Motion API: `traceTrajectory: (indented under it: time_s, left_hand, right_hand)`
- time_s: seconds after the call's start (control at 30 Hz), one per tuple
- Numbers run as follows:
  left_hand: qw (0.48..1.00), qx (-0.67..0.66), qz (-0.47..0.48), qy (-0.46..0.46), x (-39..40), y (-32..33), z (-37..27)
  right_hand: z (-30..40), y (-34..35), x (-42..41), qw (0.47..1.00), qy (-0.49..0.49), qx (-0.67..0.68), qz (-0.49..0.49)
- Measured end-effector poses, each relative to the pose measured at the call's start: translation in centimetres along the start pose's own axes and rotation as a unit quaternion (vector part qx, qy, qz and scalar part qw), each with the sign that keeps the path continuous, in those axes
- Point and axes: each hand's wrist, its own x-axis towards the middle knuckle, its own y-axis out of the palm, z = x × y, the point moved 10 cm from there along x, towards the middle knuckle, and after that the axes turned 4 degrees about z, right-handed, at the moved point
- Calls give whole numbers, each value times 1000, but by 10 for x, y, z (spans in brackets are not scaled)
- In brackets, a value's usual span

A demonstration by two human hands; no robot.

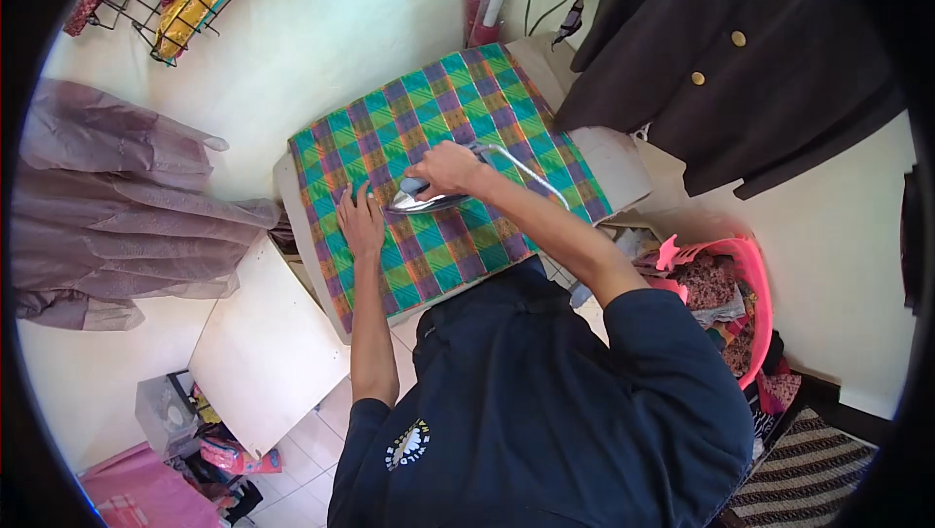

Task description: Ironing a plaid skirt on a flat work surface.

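A green, purple and orange checked cloth lies spread over a pale padded ironing surface. My right hand grips the handle of an electric clothes iron. The iron's shiny soleplate rests on the cloth near its middle, with the tip pointing left. From its rear a white cord runs to the right and passes behind my forearm. My left hand lies on the cloth just left of the iron's tip, palm down with fingers slightly spread.
Dark garments with gold buttons hang at the right, above the surface's corner. Greyish-purple garments hang at the left. A pink laundry basket with clothes stands by my right elbow. A white board stands left of my left arm.
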Motion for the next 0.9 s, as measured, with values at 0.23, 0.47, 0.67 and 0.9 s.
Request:
traceTrajectory:
  time_s: [0.23,0.47,0.67,0.9]
  left_hand:
    - [996,21,20,90,37,7,-33]
    - [993,96,40,49,31,29,-16]
    - [994,97,42,42,37,30,-22]
    - [995,83,41,31,33,28,-20]
  right_hand:
    - [13,9,-26,983,138,80,-91]
    - [-51,11,-117,971,221,61,-73]
    - [-191,-19,-245,853,509,16,-115]
    - [-162,-2,-261,933,356,10,-49]
